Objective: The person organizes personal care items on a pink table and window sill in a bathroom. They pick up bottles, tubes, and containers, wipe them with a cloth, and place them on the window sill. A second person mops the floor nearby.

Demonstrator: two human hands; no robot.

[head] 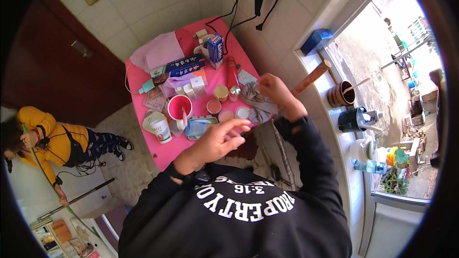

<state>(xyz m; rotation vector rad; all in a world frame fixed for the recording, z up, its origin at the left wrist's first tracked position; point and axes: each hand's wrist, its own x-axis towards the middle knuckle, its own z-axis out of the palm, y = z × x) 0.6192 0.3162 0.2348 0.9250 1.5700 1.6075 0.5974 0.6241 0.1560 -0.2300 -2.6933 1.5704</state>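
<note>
My left hand (220,141) is over the near edge of the pink-covered table (163,154), its thumb and index finger apart and nothing seen between them. Just beyond its fingertips stand small round jars (226,115), one with a white lid (242,113). At the table's right corner lies a crumpled grey cloth (256,102). My right hand (276,91) is bent over that cloth with curled fingers; whether they pinch it is hidden. A gold-lidded jar (221,93), a silver-capped bottle (234,92) and a red bottle (232,71) stand left of the cloth.
A pink-lined cup (180,107), a white tub (161,130) and toothpaste boxes (179,65) crowd the table's left half. Cups and bottles line the windowsill (335,114) at right. Another person in a yellow top (53,139) holds a green pole at far left. Black cables hang behind the table.
</note>
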